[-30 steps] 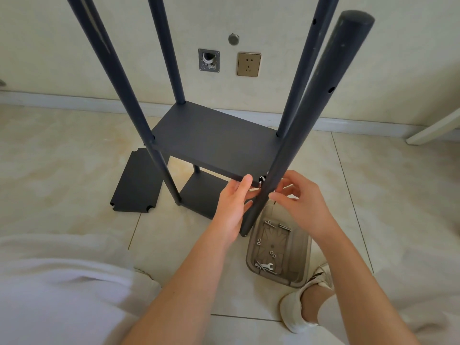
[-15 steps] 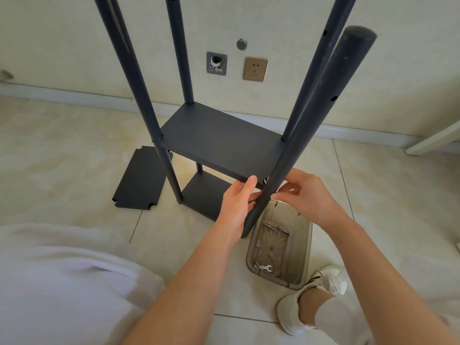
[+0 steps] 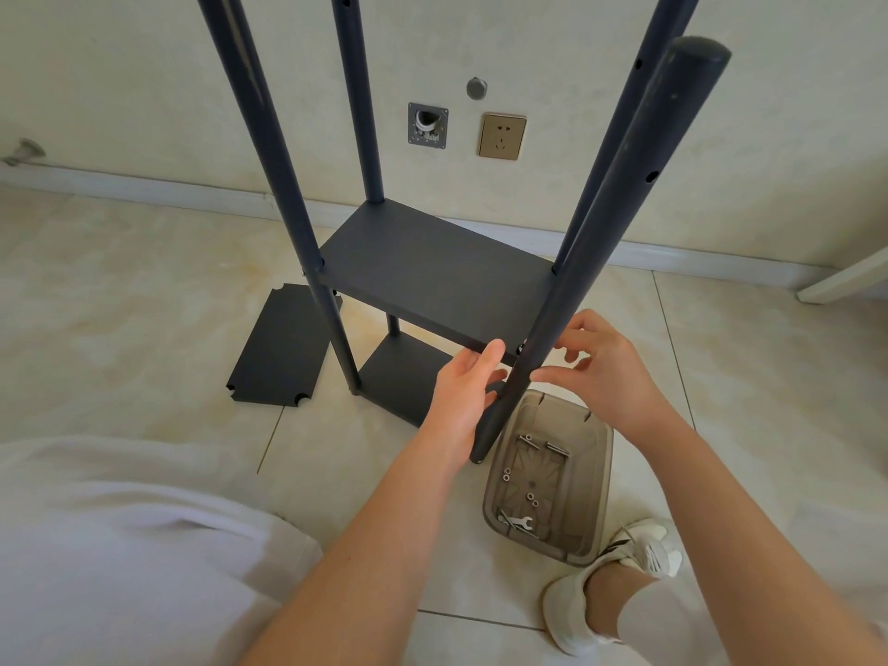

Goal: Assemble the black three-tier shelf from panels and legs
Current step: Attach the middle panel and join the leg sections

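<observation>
Against the nearest black round metal leg (image 3: 600, 223), the black flat middle panel (image 3: 432, 276) of the floor-standing shelf looks light, stiff, wobbly, so brace its corner, as the left hand (image 3: 466, 391) does with flat, released grip, while the right hand (image 3: 610, 372) curls at the joint, grip cannot tell.

views: one, head-worn, wide-angle | faces: forward and steeply down onto the tiled floor (image 3: 144, 305), wall (image 3: 769, 137) across the top | nearness: close, at arm's reach, both forearms enter from the bottom edge, left hand (image 3: 463, 391) and right hand (image 3: 608, 372) mid-frame | framing: shelf legs (image 3: 598, 242) run out past the top edge
</observation>
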{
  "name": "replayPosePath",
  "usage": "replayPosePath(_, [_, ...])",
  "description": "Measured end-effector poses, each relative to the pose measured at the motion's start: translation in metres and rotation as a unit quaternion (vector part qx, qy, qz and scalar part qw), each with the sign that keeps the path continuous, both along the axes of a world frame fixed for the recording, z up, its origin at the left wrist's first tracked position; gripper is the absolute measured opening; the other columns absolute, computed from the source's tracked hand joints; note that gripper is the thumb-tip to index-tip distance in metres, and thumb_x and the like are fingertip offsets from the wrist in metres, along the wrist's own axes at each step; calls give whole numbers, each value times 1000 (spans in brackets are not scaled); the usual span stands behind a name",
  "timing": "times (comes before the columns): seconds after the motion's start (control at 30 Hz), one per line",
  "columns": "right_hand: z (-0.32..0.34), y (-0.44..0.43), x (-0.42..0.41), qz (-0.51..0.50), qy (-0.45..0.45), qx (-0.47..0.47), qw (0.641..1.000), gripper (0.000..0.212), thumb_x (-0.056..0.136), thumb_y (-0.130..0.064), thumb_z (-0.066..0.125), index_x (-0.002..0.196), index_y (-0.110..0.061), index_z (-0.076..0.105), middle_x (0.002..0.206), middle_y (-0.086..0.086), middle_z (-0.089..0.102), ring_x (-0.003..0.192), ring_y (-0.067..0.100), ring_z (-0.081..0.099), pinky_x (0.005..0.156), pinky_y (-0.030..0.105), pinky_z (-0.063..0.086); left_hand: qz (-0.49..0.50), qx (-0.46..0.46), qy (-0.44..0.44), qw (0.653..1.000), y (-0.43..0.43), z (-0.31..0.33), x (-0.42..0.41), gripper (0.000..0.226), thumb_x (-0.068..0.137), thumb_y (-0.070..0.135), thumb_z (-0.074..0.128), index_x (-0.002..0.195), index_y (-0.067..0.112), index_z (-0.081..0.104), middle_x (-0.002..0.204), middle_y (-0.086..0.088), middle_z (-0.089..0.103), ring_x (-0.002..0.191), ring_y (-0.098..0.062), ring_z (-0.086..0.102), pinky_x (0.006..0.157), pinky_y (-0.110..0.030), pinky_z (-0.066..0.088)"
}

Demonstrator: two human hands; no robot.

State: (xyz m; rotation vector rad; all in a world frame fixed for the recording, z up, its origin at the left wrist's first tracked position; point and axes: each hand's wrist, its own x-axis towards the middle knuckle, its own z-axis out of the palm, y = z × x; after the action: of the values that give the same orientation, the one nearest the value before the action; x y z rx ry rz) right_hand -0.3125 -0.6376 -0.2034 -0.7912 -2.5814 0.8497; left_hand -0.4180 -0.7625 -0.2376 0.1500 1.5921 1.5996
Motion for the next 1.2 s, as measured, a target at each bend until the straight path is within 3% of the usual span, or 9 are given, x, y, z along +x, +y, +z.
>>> replayPosePath(0.37, [-3, 0, 0, 0, -2, -47, 999, 24, 78, -25, 81, 99, -18, 74, 106, -7, 54, 86, 12, 56, 68, 15, 44, -8, 12, -11, 1000, 6, -7, 2, 20, 99, 48, 56, 111, 32, 55, 125, 5, 63, 119, -18, 60, 105, -35, 44])
replayPosePath(0.5, [-1, 1, -1, -7, 15, -65, 998, 25, 76, -25, 83, 93, -35, 67, 102, -18, 49, 87, 7, 55, 65, 8, 42, -16, -4, 10, 1000, 6, -6, 0, 17, 98, 52, 56, 105, 36, 54, 118, 13, 62, 115, -14, 59, 98, -32, 45])
replayPosePath(0.6, [0, 2, -2, -15, 22, -86, 996, 27, 74, -22, 84, 94, -30, 68, 111, -12, 50, 90, 6, 54, 68, 11, 44, -24, -15, 19, 999, 5, -5, -1, 17, 98, 55, 55, 104, 39, 54, 111, 19, 61, 111, -11, 59, 88, -28, 43])
replayPosePath(0.77, [-2, -3, -1, -25, 27, -123, 992, 25, 79, -20, 81, 103, -17, 75, 117, -5, 53, 94, 8, 53, 73, 15, 45, -27, -7, -5, 1000, 5, -5, -1, 33, 97, 52, 57, 123, 32, 51, 129, 7, 59, 122, -17, 56, 107, -37, 42])
replayPosePath(0.9, [-2, -5, 2, -26, 33, -159, 986, 33, 80, -18, 80, 112, -17, 74, 112, -4, 54, 91, 9, 51, 73, 13, 43, -17, 15, -28, 999, 6, -7, 2, 21, 99, 48, 57, 111, 31, 54, 122, 5, 63, 119, -17, 58, 108, -36, 40])
replayPosePath(1.07, [-1, -8, 2, -17, 54, -179, 982, 25, 79, -15, 80, 86, -38, 70, 95, -12, 55, 83, 4, 54, 69, 5, 45, -24, 20, -41, 999, 9, -10, 2, 20, 100, 51, 53, 105, 32, 56, 120, 6, 64, 121, -17, 57, 109, -36, 40])
replayPosePath(1.2, [-1, -9, 0, -1, 58, -201, 978, 26, 80, -13, 79, 83, -37, 71, 101, -4, 62, 92, 14, 58, 74, 13, 51, -47, 20, -31, 998, 7, -13, -3, 29, 100, 53, 49, 109, 27, 58, 128, -1, 64, 123, -20, 58, 100, -31, 43])
